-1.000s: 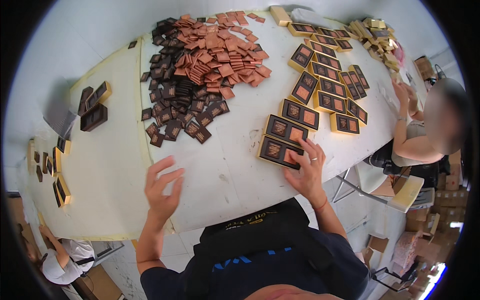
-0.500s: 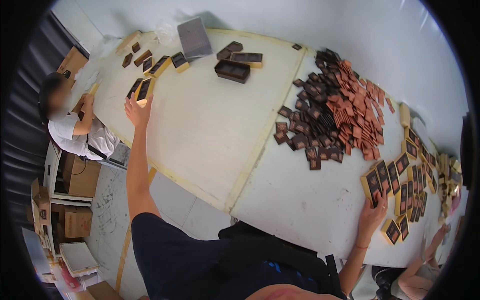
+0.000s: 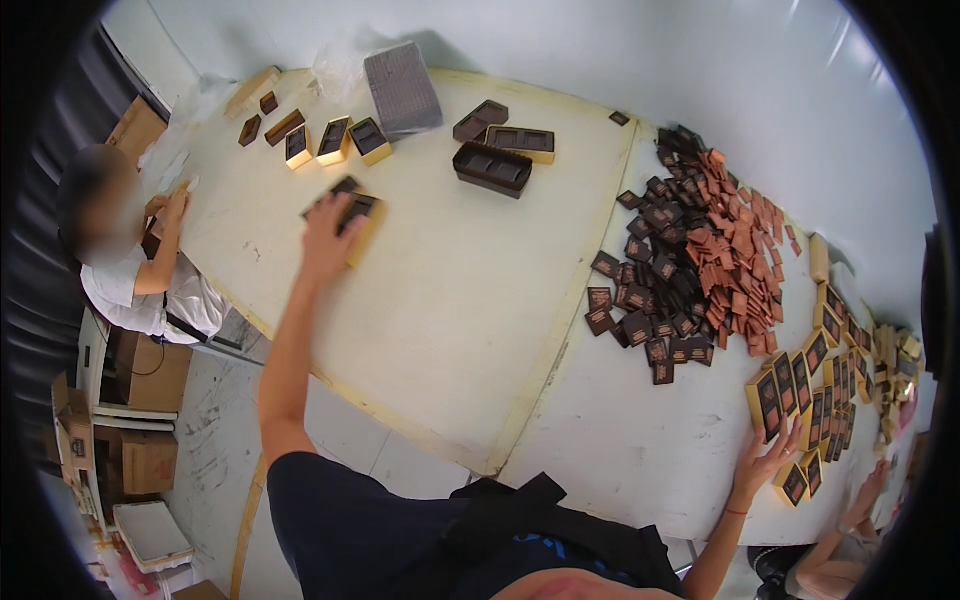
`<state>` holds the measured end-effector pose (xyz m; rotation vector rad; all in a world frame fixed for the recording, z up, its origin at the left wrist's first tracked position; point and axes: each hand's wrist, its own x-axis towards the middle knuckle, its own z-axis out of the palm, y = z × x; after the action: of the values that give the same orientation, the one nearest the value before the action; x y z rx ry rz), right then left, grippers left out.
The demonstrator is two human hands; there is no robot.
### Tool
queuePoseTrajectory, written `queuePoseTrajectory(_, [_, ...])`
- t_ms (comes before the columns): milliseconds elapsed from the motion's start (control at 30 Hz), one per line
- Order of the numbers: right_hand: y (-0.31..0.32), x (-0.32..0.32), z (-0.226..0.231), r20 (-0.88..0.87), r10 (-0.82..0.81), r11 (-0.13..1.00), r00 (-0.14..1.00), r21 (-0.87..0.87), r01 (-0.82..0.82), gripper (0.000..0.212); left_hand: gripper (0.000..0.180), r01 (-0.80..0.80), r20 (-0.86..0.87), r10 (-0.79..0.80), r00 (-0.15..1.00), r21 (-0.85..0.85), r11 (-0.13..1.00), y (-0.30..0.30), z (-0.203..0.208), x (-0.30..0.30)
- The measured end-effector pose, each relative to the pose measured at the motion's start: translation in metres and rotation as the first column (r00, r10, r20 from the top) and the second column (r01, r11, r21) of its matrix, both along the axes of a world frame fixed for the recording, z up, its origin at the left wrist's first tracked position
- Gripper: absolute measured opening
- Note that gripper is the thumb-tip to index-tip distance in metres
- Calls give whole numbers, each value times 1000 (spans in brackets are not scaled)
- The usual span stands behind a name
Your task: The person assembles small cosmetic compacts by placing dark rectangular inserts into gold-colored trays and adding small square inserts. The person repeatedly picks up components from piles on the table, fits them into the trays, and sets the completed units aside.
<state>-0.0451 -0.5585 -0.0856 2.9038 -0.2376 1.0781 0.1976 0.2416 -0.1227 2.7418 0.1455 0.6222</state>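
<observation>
Pale table (image 3: pixel 470 330), seam across its middle. Heap of dark and copper-coloured small packets (image 3: pixel 700 250) right of the seam. Three dark brown trays (image 3: pixel 500 155) near the far edge; grey ridged slab (image 3: pixel 402 88) beside them. Co-worker in white top (image 3: pixel 130 280) seated at the left end. Cardboard boxes (image 3: pixel 145 375) on the floor below.

- The left hand (image 3: pixel 325 243) is resting on a gold-edged box (image 3: pixel 352 215) lying on the cream table (image 3: pixel 450 330).
- The right hand (image 3: pixel 765 462) is touching a row of gold boxes (image 3: pixel 800 385).
- A pile of dark and copper tiles (image 3: pixel 700 255) is lying between them.
- A seated person (image 3: pixel 130 270) is working at the table's far-left edge.
</observation>
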Motion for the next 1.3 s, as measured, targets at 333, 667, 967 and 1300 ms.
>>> queuePoseTrajectory(333, [1,4,-7,-42,23,999,999,27,-22,41,72,-76,276,82,958,-32,997,2,62,78])
queuePoseTrajectory(667, [3,16,-13,-72,27,996,997,88,-21,40,94,-232,-357,282,890,177,957,148,38,226])
queuePoseTrajectory(967, [18,9,7,-119,27,993,992,114,-13,41,63,125,-180,-186,966,-302,945,43,20,70])
queuePoseTrajectory(1300, [22,16,9,-69,122,989,990,97,-116,43,82,515,-162,-548,821,-207,832,-223,61,-93])
